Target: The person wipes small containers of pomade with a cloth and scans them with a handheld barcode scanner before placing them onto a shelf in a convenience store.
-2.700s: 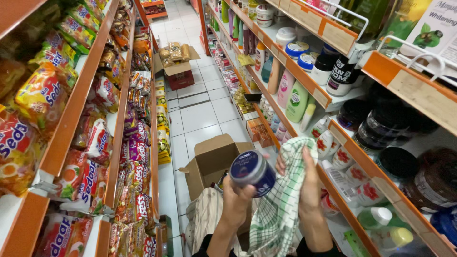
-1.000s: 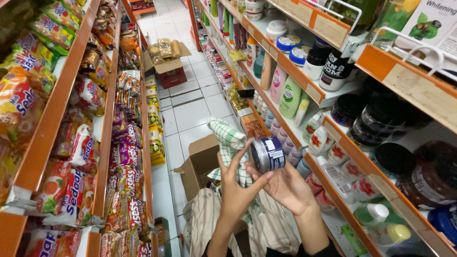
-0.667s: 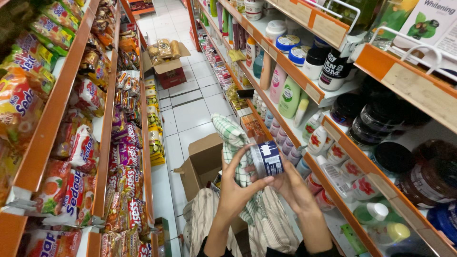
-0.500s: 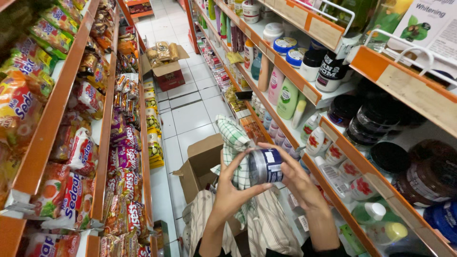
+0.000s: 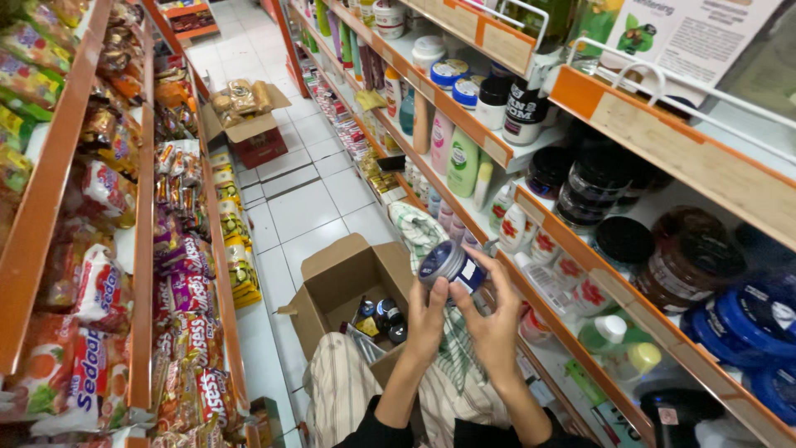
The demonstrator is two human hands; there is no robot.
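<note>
Taking the open cardboard box (image 5: 344,286) on the aisle floor as the landmark, the account runs from left to right. Left of the box, orange shelves (image 5: 141,249) hold rows of bright snack and noodle packets (image 5: 186,290). Far beyond the box, up the aisle, a second open carton (image 5: 245,112) sits on the white tiles with packaged goods heaped in it.

Inside the box a few small dark jars (image 5: 385,315) lie at the bottom; much of its floor is bare, so most of its load appears to be out already, though that is a judgement from this one view.

Just right of the box and above its rim, the left hand (image 5: 427,319) and the right hand (image 5: 496,328) come together around a small round jar (image 5: 450,265) with a dark blue lid. Both hands close on it, fingers on its sides and base, and it is tilted with the lid toward the box. A green-and-white checked cloth (image 5: 419,228) hangs behind the jar and down over the lap.

Right of the box, the cosmetics shelves (image 5: 580,249) carry bottles, black-lidded tubs (image 5: 580,195) and blue tins (image 5: 746,315). The jar is not on any shelf yet; it is held in the air between box and shelving. By the look of it, the remaining jars in the box are unhandled.
</note>
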